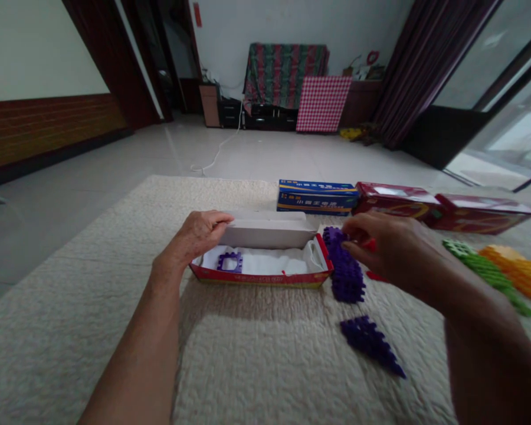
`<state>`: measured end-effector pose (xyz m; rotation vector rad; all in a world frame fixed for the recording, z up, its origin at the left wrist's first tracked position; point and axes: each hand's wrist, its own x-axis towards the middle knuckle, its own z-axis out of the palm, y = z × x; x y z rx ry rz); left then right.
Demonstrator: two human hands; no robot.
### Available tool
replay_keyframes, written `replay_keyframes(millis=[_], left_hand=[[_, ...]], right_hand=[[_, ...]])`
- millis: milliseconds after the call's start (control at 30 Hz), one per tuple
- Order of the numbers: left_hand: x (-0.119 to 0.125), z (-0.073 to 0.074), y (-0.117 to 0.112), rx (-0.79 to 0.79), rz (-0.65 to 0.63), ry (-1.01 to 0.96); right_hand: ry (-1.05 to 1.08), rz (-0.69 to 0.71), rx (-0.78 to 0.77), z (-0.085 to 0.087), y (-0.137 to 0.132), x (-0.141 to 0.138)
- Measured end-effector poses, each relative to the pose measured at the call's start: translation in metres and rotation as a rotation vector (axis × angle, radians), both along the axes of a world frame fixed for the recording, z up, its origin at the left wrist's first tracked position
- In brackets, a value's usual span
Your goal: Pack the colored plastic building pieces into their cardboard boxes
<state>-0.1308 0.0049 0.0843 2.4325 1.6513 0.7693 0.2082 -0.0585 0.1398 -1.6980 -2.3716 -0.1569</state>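
Note:
An open red box (261, 277) with a white inside lies on a cream rug (230, 360). One purple block (230, 261) sits in its left end. My left hand (199, 235) grips the box's raised white lid (269, 233) at its left end. My right hand (389, 248) hovers just right of the box, fingers pinched on a small red piece (370, 244), above a row of purple blocks (346, 268). A second purple row (369, 343) lies nearer to me.
A blue box (317, 196) and two closed red boxes (442, 209) lie behind. Green blocks (487, 273) and orange blocks (520, 273) lie at the right. Tiled floor, a white cable, a covered cabinet and a checked board are beyond the rug.

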Motion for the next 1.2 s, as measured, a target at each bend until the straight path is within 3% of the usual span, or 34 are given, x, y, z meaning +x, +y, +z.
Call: replay_keyframes(millis=[133, 233, 367, 700, 1000, 1100, 1200], left_hand=[[0.000, 0.001, -0.001, -0.009, -0.002, 0.000], [0.000, 0.001, -0.001, -0.009, -0.007, 0.005], [0.000, 0.000, 0.000, 0.004, -0.015, -0.003], [0.000, -0.001, 0.001, 0.023, -0.012, -0.006], [-0.001, -0.004, 0.002, 0.051, -0.023, -0.012], [-0.001, -0.004, 0.002, 0.039, -0.017, -0.004], [0.000, -0.001, 0.001, 0.012, -0.019, -0.002]], right_hand=[[0.053, 0.119, 0.034, 0.009, 0.021, -0.064], [-0.045, 0.241, -0.057, -0.003, 0.032, -0.105], [-0.172, 0.327, -0.156, -0.023, 0.038, -0.130], [-0.248, 0.363, -0.239, -0.032, 0.042, -0.139], [-0.203, 0.358, -0.214, -0.036, 0.041, -0.139], [-0.171, 0.328, -0.191, -0.029, 0.037, -0.127], [-0.100, 0.286, -0.124, -0.020, 0.034, -0.096]])
